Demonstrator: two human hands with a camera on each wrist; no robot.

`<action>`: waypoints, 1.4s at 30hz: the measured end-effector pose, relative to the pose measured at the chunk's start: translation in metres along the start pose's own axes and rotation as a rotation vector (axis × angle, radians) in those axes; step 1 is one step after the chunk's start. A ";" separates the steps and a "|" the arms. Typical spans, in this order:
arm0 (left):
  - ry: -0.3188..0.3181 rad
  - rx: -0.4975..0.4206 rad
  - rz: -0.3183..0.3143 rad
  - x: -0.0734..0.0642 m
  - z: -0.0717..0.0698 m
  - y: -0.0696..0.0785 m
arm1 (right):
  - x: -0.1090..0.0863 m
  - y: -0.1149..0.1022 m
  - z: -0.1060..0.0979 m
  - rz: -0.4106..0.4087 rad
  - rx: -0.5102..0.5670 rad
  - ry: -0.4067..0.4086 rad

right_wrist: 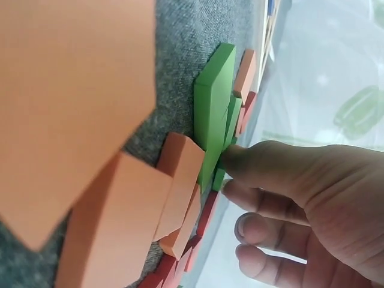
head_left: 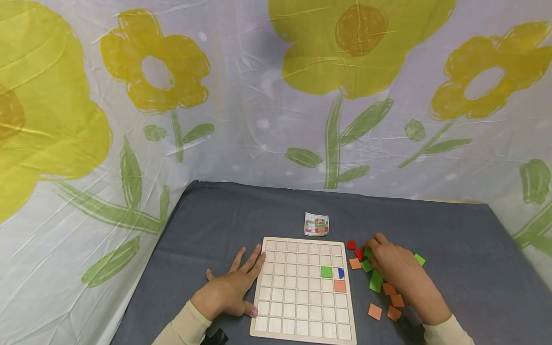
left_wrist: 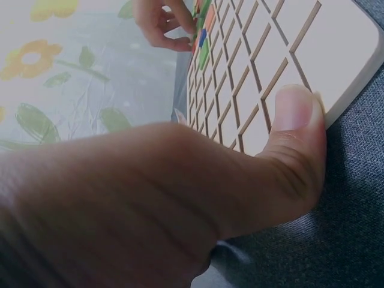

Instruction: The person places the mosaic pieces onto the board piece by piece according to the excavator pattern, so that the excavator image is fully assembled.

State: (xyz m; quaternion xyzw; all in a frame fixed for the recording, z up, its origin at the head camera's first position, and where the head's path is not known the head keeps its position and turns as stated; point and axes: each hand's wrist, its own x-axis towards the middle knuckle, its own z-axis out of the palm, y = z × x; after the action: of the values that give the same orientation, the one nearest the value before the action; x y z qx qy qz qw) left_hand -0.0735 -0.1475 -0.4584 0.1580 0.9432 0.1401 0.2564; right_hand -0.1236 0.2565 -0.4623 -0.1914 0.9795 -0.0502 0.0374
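A pale wooden grid board (head_left: 291, 297) lies on the dark cloth. My left hand (head_left: 230, 292) is spread along its left edge, fingertips at the upper side. In the left wrist view the thumb (left_wrist: 294, 111) presses on the board's rim. A green tile (head_left: 327, 272), a blue-and-white tile (head_left: 341, 273) and an orange tile (head_left: 339, 286) sit in cells near the right side. Right of the board, my right hand (head_left: 394, 261) is over loose tiles; its thumb and index fingertips pinch a small green tile (right_wrist: 219, 179). The other fingers hang loosely curled.
Loose green tiles (head_left: 376, 281), orange tiles (head_left: 396, 301) and red tiles (head_left: 351, 245) lie right of the board. A small printed pattern card (head_left: 316, 224) lies behind it. A black object (head_left: 215, 337) is at the front edge. A flowered curtain (head_left: 246, 96) hangs behind the table.
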 end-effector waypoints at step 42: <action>-0.013 -0.014 -0.004 0.000 0.000 -0.001 | -0.001 -0.021 -0.017 -0.057 0.030 -0.046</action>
State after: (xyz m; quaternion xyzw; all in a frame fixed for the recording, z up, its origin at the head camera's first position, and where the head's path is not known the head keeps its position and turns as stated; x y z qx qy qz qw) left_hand -0.0737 -0.1481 -0.4584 0.1552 0.9408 0.1454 0.2640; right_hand -0.1169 0.2390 -0.4430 -0.2199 0.9716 -0.0614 0.0614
